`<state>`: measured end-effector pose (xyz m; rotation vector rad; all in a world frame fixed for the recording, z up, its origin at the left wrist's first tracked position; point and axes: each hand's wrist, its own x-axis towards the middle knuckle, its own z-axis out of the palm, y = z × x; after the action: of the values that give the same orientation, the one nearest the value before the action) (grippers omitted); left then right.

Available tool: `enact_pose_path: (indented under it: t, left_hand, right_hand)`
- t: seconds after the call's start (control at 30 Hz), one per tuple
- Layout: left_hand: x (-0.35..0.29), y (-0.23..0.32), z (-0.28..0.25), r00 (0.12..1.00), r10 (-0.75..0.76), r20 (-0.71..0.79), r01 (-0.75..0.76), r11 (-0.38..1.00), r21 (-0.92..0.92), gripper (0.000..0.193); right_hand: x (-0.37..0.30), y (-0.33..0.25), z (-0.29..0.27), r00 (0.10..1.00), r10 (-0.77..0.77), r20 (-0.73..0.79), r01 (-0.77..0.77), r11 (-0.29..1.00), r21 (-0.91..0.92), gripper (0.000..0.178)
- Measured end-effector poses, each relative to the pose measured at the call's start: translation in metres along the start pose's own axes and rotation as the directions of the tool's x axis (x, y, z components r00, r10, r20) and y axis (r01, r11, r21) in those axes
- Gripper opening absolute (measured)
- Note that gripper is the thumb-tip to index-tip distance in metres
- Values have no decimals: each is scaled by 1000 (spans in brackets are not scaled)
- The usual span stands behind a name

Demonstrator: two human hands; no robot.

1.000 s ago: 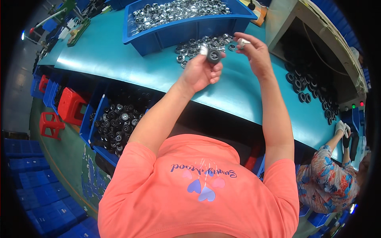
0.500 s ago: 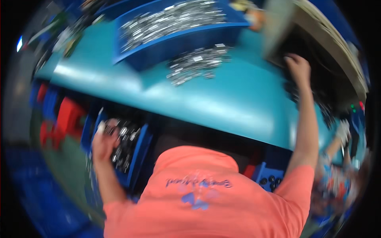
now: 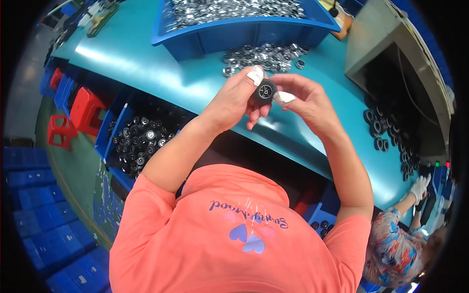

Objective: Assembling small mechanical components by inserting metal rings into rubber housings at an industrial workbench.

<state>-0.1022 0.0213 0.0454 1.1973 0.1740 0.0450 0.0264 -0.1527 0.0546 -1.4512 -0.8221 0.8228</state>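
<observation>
Close together over the front part of the table, my left hand [image 3: 233,100] and my right hand [image 3: 310,101] both grip a small toy wheel [image 3: 265,91]. It has a black tyre around a silver spoked rim. White tape wraps both thumbs, which press at the tyre's edge; some fingers are hidden behind the wheel. Just beyond my hands lies a loose pile of shiny silver wheel rims [image 3: 273,57]. Black tyres [image 3: 377,128] are scattered to the right. At the lower left, a blue bin holds many black wheels with silver centres [image 3: 139,141].
A large blue bin [image 3: 215,41] full of silver rims stands at the back of the teal table [image 3: 181,93]. A beige box-like housing [image 3: 364,39] is at the right, near a co-worker's gloved hand [image 3: 420,188]. Red stools [image 3: 87,111] and blue crates [image 3: 49,210] are at left.
My left hand has come up from the bin of wheels, and my right hand has come back from the tyres by the housing. They now meet on one wheel.
</observation>
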Motion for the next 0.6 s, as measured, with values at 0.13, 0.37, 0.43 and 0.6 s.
enact_pose_path:
  t: [0.13,0.37,0.43,0.6]
  left_hand:
    - [16,-9,15,997,74,-30,-66,978,196,41]
    - [25,-24,19,956,284,-73,-227,875,428,34]
    - [22,-29,20,966,238,-103,-190,919,347,32]
    - [13,-27,24,979,134,-156,-99,971,215,30]
  right_hand:
    - [-10,8,-6,994,17,-104,-8,996,86,36]
    - [-8,19,-8,997,19,-74,-10,993,119,34]
    - [-9,27,-6,997,51,-59,-38,979,199,35]
    - [-6,37,-3,995,88,-38,-70,938,339,37]
